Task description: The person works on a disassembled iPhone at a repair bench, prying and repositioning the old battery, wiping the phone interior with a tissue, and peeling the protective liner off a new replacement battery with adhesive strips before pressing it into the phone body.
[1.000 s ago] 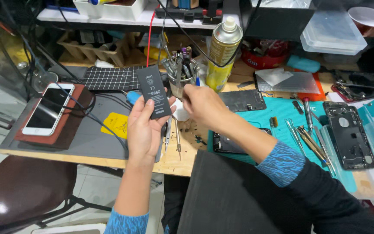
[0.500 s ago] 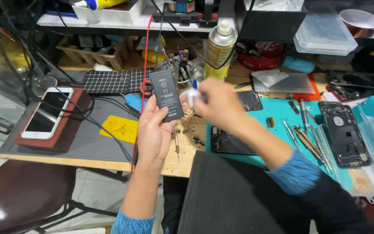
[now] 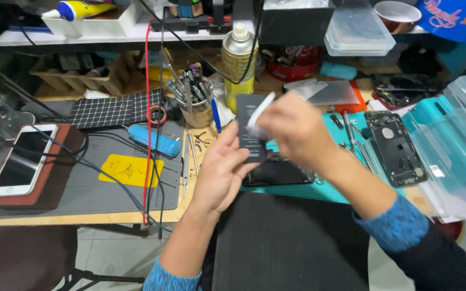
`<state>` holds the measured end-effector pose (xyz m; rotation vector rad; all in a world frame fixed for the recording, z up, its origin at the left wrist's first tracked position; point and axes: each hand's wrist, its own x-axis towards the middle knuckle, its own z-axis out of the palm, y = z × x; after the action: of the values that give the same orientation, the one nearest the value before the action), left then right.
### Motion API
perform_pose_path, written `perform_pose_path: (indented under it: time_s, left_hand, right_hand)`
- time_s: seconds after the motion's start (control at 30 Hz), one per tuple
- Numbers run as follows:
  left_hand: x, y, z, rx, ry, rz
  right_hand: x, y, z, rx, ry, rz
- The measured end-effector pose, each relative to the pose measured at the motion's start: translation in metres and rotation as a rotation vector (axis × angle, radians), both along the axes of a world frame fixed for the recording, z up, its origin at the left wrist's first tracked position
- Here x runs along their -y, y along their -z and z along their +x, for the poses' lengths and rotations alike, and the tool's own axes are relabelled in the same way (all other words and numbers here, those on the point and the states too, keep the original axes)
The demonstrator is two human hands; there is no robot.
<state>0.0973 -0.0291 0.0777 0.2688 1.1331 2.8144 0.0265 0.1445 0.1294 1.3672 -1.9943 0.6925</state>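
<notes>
Left hand (image 3: 219,172) pinching the battery (image 3: 250,128) by its edges, right hand (image 3: 292,132) gripping a white strip (image 3: 260,110) just above; thin, light, probably bendy, so hold edges only.

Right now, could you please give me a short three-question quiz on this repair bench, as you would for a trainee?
1. True or false: the left hand holds the black battery upright.
2. Which thing lies on the grey mat? A) the spray can B) the yellow pad C) the bowl
3. What does the right hand pinch against the battery?

Key:
1. True.
2. B.
3. A white strip; it is blurred, so what it is cannot be told.
</notes>
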Motion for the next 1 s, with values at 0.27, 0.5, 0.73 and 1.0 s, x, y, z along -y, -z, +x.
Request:
perform_pose_path:
  time_s: [0.27,0.5,0.73,1.0]
  left_hand:
    - [-0.01,0.004,-0.012,-0.04,0.013,0.008]
    - [-0.022,0.02,-0.013,-0.058,-0.018,-0.094]
    - [-0.021,0.038,-0.012,-0.051,-0.1,-0.381]
    - [-0.009,0.035,-0.018,-0.141,-0.337,-0.6]
  right_hand:
    - [-0.012,0.01,0.006,0.01,-0.003,0.01]
    - [-0.013,0.008,0.001,0.046,0.101,-0.154]
    - [-0.018,0.015,-0.008,0.212,0.14,-0.239]
    - [-0.027,0.01,-0.011,0.857,0.061,-0.291]
